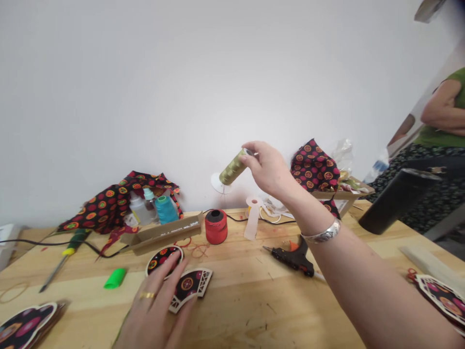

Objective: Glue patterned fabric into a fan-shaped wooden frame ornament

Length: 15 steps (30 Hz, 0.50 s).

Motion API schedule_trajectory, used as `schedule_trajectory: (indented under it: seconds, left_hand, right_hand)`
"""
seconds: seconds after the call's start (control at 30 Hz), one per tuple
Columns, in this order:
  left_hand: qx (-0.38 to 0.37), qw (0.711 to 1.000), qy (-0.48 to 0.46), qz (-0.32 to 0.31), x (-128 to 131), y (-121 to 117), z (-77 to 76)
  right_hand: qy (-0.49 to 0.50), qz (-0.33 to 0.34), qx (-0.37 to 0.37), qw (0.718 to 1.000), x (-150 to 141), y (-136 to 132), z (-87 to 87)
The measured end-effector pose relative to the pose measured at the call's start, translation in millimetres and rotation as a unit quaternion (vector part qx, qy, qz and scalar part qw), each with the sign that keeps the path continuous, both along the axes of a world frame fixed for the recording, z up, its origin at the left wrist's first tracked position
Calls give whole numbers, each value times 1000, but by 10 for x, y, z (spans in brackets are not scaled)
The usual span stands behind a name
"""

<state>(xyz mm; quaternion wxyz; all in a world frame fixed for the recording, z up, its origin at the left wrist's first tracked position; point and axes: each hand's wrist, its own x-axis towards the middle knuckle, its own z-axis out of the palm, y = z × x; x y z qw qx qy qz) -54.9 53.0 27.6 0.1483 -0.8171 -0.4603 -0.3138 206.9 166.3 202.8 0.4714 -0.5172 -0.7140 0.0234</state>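
My right hand is raised above the wooden table and grips an olive-gold thread spool by its top, the spool tilted with its white base pointing left. My left hand lies flat, fingers spread, on fabric-covered cut-out pieces with a black, red and orange dot pattern; a gold ring is on one finger. A red thread spool stands just beyond those pieces.
A black glue gun, a clear empty spool, a cardboard box with a teal spool and bottles, patterned fabric, a screwdriver and a green cap lie around. A person in green sits at right.
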Motion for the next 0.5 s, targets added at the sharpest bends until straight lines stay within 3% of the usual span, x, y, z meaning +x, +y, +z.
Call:
schedule_trajectory:
  seconds: [0.1,0.2,0.37,0.5]
  left_hand:
    - [-40,999,15,29,257,353,303]
    - [-99,991,63,61,494,745,480]
    - [-153,979,115,66,657,1051,558]
    - [-189,971,129,62,658,1101,567]
  right_hand:
    - [25,-9,1,1000,33,-39,-5]
    - [61,-4,9,998,90,-125,13]
    - [188,34,-18,982,287,-613,54]
    - [230,70,-45,970,688,-1188,-154]
